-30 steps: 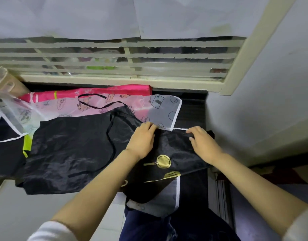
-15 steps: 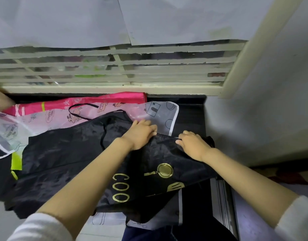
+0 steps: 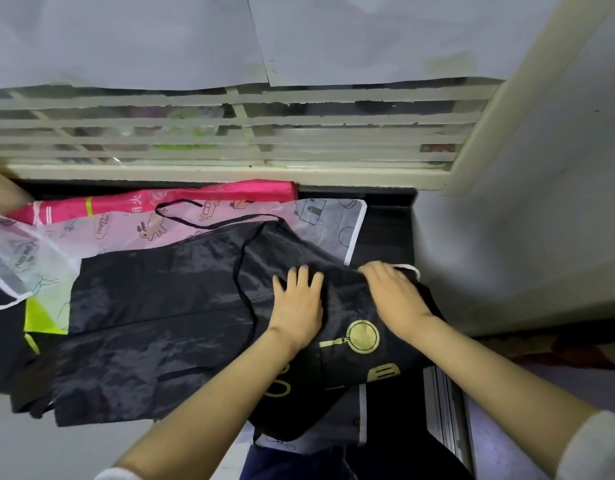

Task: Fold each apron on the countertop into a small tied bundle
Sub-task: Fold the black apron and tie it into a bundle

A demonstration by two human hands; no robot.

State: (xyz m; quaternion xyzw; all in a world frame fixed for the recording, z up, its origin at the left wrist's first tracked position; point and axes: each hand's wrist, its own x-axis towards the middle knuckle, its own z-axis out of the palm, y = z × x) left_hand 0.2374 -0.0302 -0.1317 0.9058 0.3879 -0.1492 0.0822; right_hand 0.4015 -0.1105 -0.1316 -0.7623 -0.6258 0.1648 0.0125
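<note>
Fabric of glossy black apron (image 3: pixel 160 306) crinkles under flat left hand (image 3: pixel 297 306); grip of right hand (image 3: pixel 394 297) unclear.

Black apron (image 3: pixel 160 306): thin synthetic cloth, slight sheen, finely crinkled. The gold print (image 3: pixel 363 336) on it is dull metallic. Pale pink apron (image 3: pixel 202 220), toward the countertop's back edge: translucent plastic-like film, smooth, white trim. Hot pink apron (image 3: pixel 181 199) at the back edge: glossy, smooth. Countertop (image 3: pixel 385 230): dark, smooth, material unclear. Paper sheets (image 3: pixel 126 39) on window: matt. Window frame (image 3: pixel 230 171): cream paint, matt.
</note>
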